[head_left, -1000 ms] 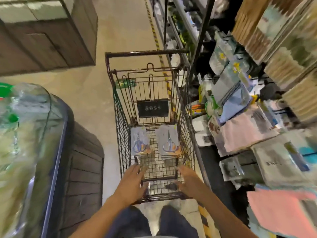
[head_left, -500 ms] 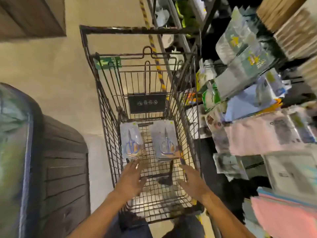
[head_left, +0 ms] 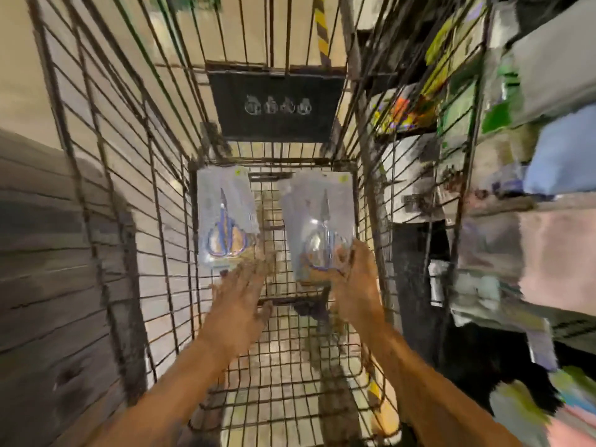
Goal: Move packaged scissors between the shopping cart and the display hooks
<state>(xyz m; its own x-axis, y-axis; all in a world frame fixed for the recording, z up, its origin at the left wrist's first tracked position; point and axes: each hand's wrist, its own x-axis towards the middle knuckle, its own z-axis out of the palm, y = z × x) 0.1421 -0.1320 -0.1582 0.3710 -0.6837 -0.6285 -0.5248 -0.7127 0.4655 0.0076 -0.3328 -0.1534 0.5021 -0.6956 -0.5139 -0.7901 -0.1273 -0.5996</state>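
Note:
Two packaged scissors lie at the far end of the wire shopping cart [head_left: 106, 201]. The left pack [head_left: 225, 221] lies flat on the cart floor, its blue-handled scissors showing. My left hand [head_left: 242, 295] reaches toward its near edge with fingers spread, at or just short of it. The right pack [head_left: 317, 217] is tilted up at its near end. My right hand [head_left: 351, 282] grips that near end, fingers curled round the bottom edge. The view is blurred by motion.
A black sign plate [head_left: 274, 104] hangs on the cart's far wall. Shelves with packaged goods and folded cloths [head_left: 548, 150] stand close on the right. A dark wooden fixture [head_left: 48, 269] stands to the left of the cart.
The view has dropped deep into the cart. Both hands have reached forward to the packs. My right hand has taken hold of the right pack and lifted its near end.

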